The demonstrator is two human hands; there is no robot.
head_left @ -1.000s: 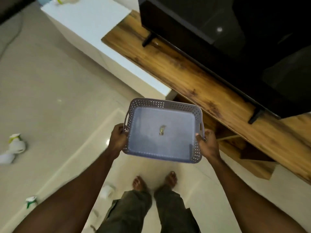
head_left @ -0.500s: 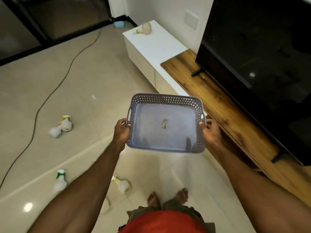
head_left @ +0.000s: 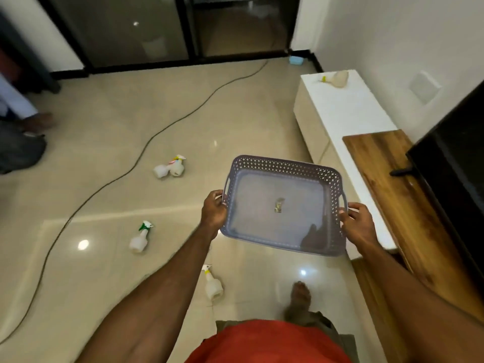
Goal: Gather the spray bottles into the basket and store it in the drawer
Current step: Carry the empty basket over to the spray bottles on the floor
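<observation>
I hold a grey perforated basket (head_left: 284, 163) level in front of me, my left hand (head_left: 212, 212) on its left handle and my right hand (head_left: 357, 225) on its right handle. Only a small scrap lies inside it. White spray bottles lie on the tiled floor: a pair with yellow and pink triggers (head_left: 170, 167), one with a green trigger (head_left: 140, 238), and one with a yellow collar (head_left: 212, 284) just under my left forearm. Another spray bottle (head_left: 337, 78) lies on the white cabinet (head_left: 351, 113) at the far right.
A black cable (head_left: 146, 150) snakes across the floor. A wooden TV shelf (head_left: 398, 195) with a black TV (head_left: 455, 158) runs along the right. Another person's legs (head_left: 23, 127) show at the left edge. Glass doors close the far end. My bare foot (head_left: 300, 299) is below the basket.
My view has swung left and up, away from the TV shelf toward the open floor, bringing the scattered bottles into sight. Both hands keep the same grip on the basket.
</observation>
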